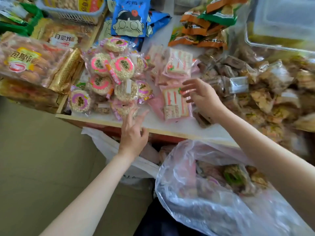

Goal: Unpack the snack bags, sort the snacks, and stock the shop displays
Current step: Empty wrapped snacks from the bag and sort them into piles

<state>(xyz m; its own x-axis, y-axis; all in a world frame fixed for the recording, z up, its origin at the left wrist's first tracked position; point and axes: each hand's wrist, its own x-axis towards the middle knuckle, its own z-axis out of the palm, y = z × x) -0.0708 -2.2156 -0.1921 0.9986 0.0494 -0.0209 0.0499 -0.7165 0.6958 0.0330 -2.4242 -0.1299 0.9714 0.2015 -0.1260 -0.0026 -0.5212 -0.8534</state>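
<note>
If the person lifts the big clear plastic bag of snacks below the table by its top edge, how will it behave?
The clear plastic bag looks thin and crumpled, so it will probably sag and change shape. The packets inside lie loose, so they would likely slide toward the bottom. The glossy film may be slippery for the right hand.

bag: cut at bottom edge, contents blurred behind plastic
tub: cut at top and right
right snacks: blurred, labels unreadable
basket: cut at top
</note>
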